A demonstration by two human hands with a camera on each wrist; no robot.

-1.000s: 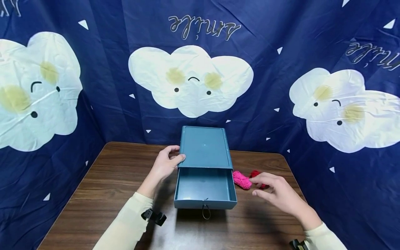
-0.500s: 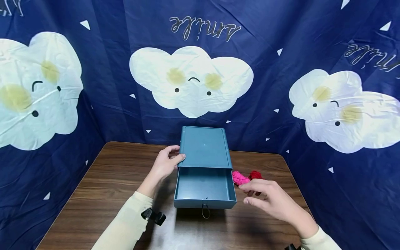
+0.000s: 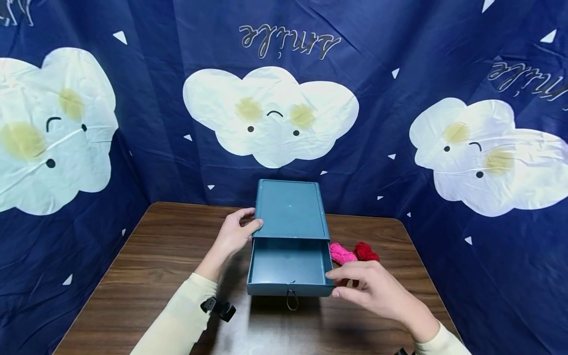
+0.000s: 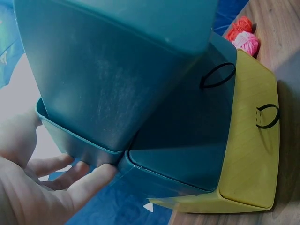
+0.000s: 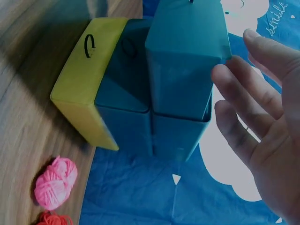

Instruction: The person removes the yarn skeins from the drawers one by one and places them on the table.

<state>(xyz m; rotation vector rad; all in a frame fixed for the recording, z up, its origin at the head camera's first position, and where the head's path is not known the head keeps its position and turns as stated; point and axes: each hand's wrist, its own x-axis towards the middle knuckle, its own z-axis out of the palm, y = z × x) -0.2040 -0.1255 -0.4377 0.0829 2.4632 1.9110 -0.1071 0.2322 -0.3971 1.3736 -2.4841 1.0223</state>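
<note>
A teal drawer box tops a stack, its drawer pulled well out toward me with nothing lying inside. My left hand holds the left side of this box, thumb on the top near the front edge and fingers down the side. At the drawer's front right corner is my right hand, its fingers loosely bent and apart, the index fingertip right at the rim. Seen from the right wrist, those fingers are spread beside the drawer wall and grip nothing.
Below sit another teal drawer and a yellow drawer, both closed, with black loop pulls. Pink yarn and red yarn lie on the wooden table right of the stack. A blue cloud-print curtain surrounds the table.
My right hand has moved left and toward me, from over the yarn to the drawer's front right corner, uncovering the red yarn. The left hand and the drawer stay put.
</note>
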